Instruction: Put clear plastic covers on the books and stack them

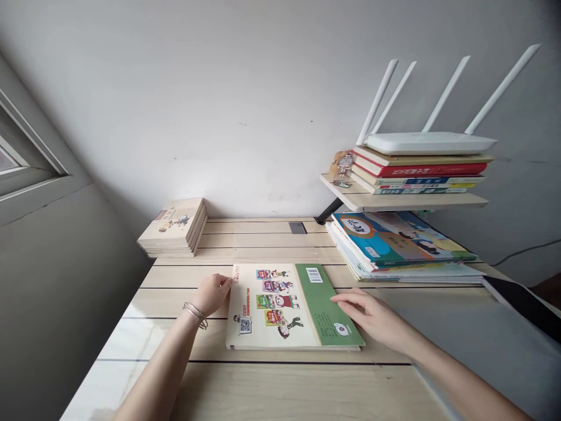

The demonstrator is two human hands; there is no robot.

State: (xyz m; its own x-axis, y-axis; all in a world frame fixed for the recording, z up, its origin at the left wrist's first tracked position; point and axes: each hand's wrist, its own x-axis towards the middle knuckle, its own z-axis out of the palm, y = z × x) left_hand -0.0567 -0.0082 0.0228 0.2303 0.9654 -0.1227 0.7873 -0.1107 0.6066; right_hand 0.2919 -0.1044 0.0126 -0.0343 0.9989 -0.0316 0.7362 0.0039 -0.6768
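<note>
A book (280, 304) lies flat, back cover up, in the middle of the counter (307, 392), with cartoon figures on its pale part and a green band with a barcode along its right side. The left hand (213, 294) rests at the book's far left corner, its fingers (225, 285) curled against the edge. Whether they pinch the cover or only touch it cannot be told. A thin bracelet (195, 313) sits on that wrist. The right hand (372, 318) lies released and flat, palm down, its fingers (346, 299) spread over the right edge of the green band and the rest of the hand on the counter just beside the book.

At the far left of the counter, near the wall, is a stack of beige books (175, 228). At the far right lies a pile of colourful books (403, 245), under a shelf (416, 202). The shelf carries more books (421, 172), a small figure (342, 166) at its left end, and a white router (429, 142) with four aerials on top. A small dark square (297, 227) lies at the far edge of the counter, and a dark flat slab (521, 304) lies at the right.
</note>
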